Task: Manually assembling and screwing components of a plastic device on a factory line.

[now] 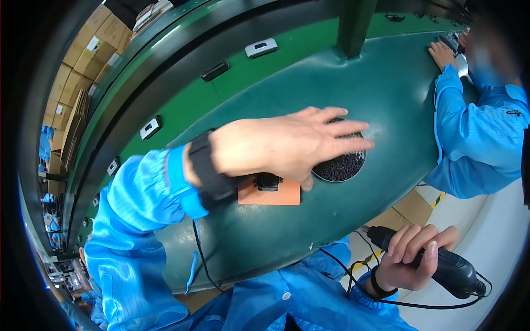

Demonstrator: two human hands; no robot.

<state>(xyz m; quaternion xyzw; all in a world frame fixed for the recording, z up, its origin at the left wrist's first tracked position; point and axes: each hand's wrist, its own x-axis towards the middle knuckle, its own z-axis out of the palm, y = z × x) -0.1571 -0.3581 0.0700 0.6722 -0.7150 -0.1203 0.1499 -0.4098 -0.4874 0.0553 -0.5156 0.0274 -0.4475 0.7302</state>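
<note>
My left hand [276, 143] stretches over the green work surface with its fingers spread, slightly blurred. It hangs above a round dish of small black screws [341, 168] and covers the dish's left and upper part. Nothing shows in its fingers. Under that wrist lies an orange rectangular pad [253, 197] with a black part [269, 182] on it, partly hidden by the hand. At the lower right, my right hand [417, 254] is wrapped round a black corded electric screwdriver [452, 271], its tip pointing left, off the table's near edge.
Beyond the table runs a green conveyor belt [182, 96] carrying several black and silver housings [261, 48]. A dark post [353, 27] rises at the far edge. A co-worker in a blue sleeve [469, 129] works at the right. A black cable [200, 248] hangs over the near edge; cardboard boxes [91, 58] are stacked far left.
</note>
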